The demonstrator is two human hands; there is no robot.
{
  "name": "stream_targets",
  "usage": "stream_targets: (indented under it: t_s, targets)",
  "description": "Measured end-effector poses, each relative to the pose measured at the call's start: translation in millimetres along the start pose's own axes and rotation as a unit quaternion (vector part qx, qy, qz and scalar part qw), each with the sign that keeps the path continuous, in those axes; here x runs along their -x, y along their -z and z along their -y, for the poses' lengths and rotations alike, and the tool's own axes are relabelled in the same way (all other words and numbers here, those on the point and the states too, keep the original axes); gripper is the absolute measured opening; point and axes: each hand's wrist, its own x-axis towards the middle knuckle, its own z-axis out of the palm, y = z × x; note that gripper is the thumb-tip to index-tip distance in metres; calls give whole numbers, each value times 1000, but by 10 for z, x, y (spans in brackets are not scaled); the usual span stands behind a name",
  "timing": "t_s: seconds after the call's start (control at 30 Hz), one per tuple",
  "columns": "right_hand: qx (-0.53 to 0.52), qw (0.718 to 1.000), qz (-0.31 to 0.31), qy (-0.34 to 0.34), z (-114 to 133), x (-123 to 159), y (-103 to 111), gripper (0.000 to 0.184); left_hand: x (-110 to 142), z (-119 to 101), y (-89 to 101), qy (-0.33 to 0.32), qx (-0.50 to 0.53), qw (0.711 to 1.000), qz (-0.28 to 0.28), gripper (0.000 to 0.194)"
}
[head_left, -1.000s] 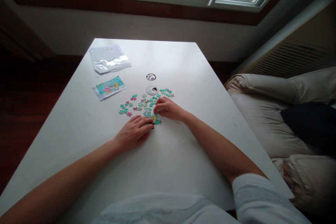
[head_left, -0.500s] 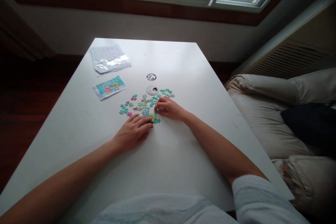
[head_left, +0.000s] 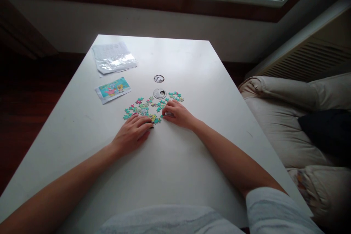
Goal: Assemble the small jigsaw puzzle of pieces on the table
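A: Where do the puzzle pieces (head_left: 159, 109) lie?

B: On the table (head_left: 170, 175), in a loose spread beyond and between the hands, just short of the silver disc (head_left: 159, 93). The yellow-and-teal cluster (head_left: 153, 118) sits at the left fingertips.

A: And the hands themselves?

B: The left hand (head_left: 131, 133) lies low, fingers extended close together, touching the cluster's near side. The right hand (head_left: 178, 114) is curled, thumb and fingers drawn in beside a small teal piece (head_left: 161, 116). I can't tell whether it pinches it.

A: How would they handle?

B: Light, I'd guess, thin and fairly stiff, like card. They probably slide easily on that smooth top, so a nudge could scatter them.

A: Where would you take hold?

B: A single piece by opposite edges, thumb against fingertip, sparing the slim knobs, which might bend. The cluster I'd keep flat and push from its rim; lifted by one corner, it could come apart.
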Motion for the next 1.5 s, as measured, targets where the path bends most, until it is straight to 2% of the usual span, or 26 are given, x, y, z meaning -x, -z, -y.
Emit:
stream_targets:
  t_s: [0.2, 0.4, 0.6, 0.77, 0.97, 1.1, 1.3, 1.5]
  targets:
    - [7, 1000, -15, -6, -17, -9, -38, 10, -12, 36, 2, 10, 22, 1000, -4, 28]
    - [13, 1000, 9, 2, 16, -28, -1, 9, -9, 65, -10, 6, 26, 1000, 3, 29]
    - [0, 1000, 5, 5, 26, -32, 3, 19, 0, 82, 9, -5, 27, 1000, 5, 26]
    - [-12, 1000, -20, -13, -10, -11, 21, 14, -2, 76, 32, -4, 33, 999, 6, 25]
    - [32, 999, -13, -35, 84, 12, 6, 13, 9, 75, 38, -4, 36, 999, 5, 26]
    - [39, 998, 9, -53, 159, -9, 21, 13, 6, 69, 36, -6, 36, 999, 3, 27]
    - [23, 995, 80, -51, 202, -15, 100, 15, 6, 28, 22, -15, 37, 999, 12, 27]
    - [-54, 997, 22, -51, 206, 6, 7, 13, 32, -24, 0, -26, 40, 999, 1, 28]
